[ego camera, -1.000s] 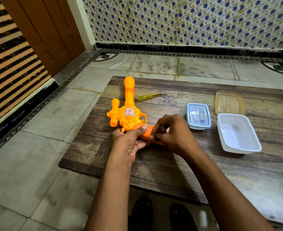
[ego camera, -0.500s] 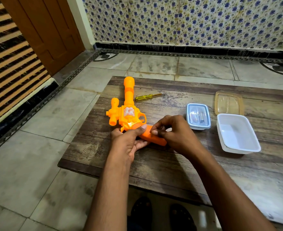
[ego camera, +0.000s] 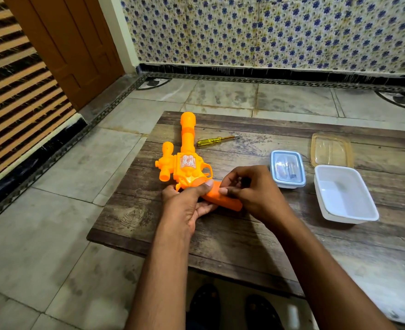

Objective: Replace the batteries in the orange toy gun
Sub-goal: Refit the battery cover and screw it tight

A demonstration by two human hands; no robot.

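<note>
Glossy orange plastic on the toy gun (ego camera: 186, 163), worn, rough-grained wood on the table (ego camera: 232, 234), and translucent yellow plastic on the screwdriver (ego camera: 210, 141) handle.

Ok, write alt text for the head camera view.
Both hands, left hand and right hand, work at the grip of an orange toy gun on a wooden table. Beyond lie a yellow screwdriver and three plastic containers.

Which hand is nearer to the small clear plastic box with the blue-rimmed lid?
Right. The right hand works at the orange toy gun grip just beside the small clear plastic box with the blue-rimmed lid; the left hand holds the grip farther away.
</note>
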